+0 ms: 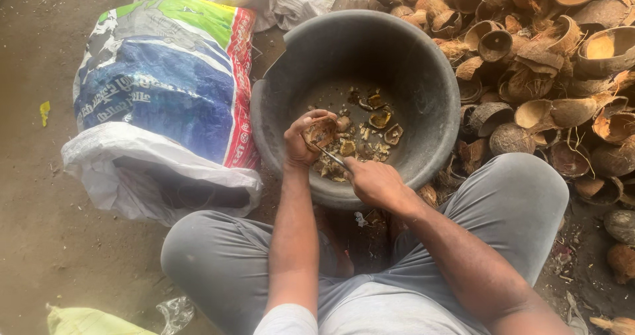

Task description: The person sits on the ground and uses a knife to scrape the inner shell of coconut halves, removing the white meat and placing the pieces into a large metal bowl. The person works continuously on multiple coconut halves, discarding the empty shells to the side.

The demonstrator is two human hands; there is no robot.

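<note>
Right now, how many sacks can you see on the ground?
2: a large printed woven sack left of the black tub, and a pale yellow-green sack at the bottom-left edge. Others may lie out of view.

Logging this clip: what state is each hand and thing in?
Left hand: gripping a coconut shell half over the tub.
Right hand: gripping a blade, tip in the shell.
Tub: upright, scraps at the bottom.
Sack: full, mouth open.
Shell pile: emptied halves.
</note>
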